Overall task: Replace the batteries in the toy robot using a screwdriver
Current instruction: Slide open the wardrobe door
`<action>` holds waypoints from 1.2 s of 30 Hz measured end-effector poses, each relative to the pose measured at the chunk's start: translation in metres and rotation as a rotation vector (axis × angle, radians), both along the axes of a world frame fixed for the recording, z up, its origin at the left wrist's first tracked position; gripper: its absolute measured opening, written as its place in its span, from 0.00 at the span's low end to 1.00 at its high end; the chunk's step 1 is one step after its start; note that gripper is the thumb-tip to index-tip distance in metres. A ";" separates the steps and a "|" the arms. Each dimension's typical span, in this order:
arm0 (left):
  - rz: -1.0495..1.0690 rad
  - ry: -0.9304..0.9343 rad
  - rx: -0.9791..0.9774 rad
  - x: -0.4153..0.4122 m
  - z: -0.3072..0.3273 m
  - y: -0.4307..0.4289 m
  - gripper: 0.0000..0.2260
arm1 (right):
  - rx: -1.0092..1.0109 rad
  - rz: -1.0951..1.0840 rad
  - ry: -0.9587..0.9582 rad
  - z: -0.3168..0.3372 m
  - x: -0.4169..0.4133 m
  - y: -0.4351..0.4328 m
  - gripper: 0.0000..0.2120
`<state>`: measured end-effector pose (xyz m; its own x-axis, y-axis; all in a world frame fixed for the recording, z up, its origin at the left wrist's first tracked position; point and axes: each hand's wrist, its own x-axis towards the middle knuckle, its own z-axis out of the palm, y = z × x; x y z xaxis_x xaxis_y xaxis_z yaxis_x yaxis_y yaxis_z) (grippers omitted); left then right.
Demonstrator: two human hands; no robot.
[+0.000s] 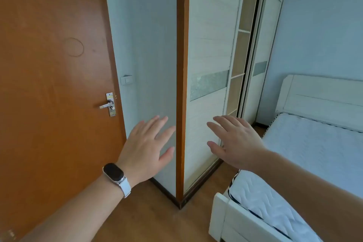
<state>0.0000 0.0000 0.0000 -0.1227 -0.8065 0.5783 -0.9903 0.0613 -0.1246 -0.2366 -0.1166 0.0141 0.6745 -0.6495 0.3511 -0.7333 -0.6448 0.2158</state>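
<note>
Your left hand (145, 143) and right hand (237, 141) hang spread and released, grasping nothing. No toy robot, screwdriver or batteries are in view. Hunting for them, you could clip the bed (231, 220) at near right.

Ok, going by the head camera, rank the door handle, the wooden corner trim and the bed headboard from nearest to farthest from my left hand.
1. wooden corner trim, beside the left hand, just right of it.
2. door handle, up and left, on the orange door.
3. bed headboard, far right, beyond the right hand.
</note>
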 end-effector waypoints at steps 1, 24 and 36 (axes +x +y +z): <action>-0.007 -0.005 0.012 0.010 -0.001 -0.002 0.22 | 0.009 -0.003 -0.005 -0.001 0.008 0.001 0.33; -0.039 -0.063 0.088 0.010 -0.011 -0.258 0.25 | 0.074 -0.022 -0.156 -0.030 0.011 -0.218 0.30; 0.011 -0.064 0.127 -0.020 0.009 -0.424 0.28 | 0.011 0.011 -0.187 -0.013 -0.024 -0.395 0.28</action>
<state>-0.0201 -0.4236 0.0086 -0.1468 -0.8740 0.4632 -0.9813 0.0697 -0.1795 -0.2603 -0.5113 0.0007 0.6054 -0.6468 0.4639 -0.7526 -0.6549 0.0691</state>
